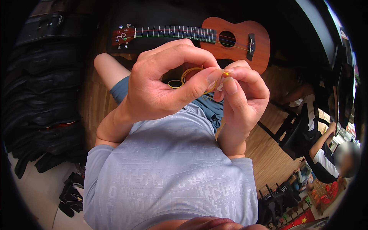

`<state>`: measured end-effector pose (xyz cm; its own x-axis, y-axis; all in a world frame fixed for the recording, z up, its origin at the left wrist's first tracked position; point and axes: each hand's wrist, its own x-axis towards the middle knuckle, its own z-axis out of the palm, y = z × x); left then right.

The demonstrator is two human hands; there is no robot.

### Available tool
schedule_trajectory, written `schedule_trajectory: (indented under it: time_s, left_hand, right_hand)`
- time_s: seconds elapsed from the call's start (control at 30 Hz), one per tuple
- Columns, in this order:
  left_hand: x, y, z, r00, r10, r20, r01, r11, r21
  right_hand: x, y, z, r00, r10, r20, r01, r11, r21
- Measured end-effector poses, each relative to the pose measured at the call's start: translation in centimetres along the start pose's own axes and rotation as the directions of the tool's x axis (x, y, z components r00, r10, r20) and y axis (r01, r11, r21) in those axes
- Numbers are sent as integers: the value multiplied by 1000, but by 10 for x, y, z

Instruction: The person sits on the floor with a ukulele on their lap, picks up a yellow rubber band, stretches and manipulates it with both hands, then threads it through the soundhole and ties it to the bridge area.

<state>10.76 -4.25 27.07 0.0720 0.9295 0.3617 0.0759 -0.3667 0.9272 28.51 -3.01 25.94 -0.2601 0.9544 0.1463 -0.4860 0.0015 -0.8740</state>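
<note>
The grey embossed shirt fills the lower centre of the frame. Black padded cases occupy the left edge. A wooden floor runs to the lower right, where another person in a black and white top sits near the right rim.

A small reddish-brown ukulele lies across the upper centre, headstock toward the upper left, body toward the upper right. Not all of its strings can be counted at this size.

The left hand sits at centre frame, thumb and forefinger closed in a pinch on a thin yellow string. The right hand, just beside it to the right, has its fingertips likewise pressed together on the same string, near its small orange end. The two hands touch at the fingertips. The string loops loosely between and behind the fingers, above the lap and below the ukulele.

Risk assessment:
- The string is thin and springy. A slack pinch at either hand would likely let the coil snap free.
- The loose loops may tangle or kink if drawn tight unevenly.
- A released end could drop to the floor and be hard to find.
</note>
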Motion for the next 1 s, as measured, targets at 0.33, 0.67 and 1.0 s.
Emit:
schedule_trajectory:
  time_s: [0.33, 0.67, 1.0]
  left_hand:
    - [1, -1, 2, 1000, 3, 23, -3, 1000, -11]
    - [2, -4, 2, 1000, 2, 29, -2, 1000, -26]
    - [4, -4, 3, 1000, 1, 24, 0, 999, -53]
  right_hand:
    - [0, -1, -2, 999, -21, 25, 22, 999, -27]
    - [1, -2, -3, 999, -25, 23, 26, 998, -55]
    - [2, 0, -5, 999, -24, 24, 25, 998, -58]
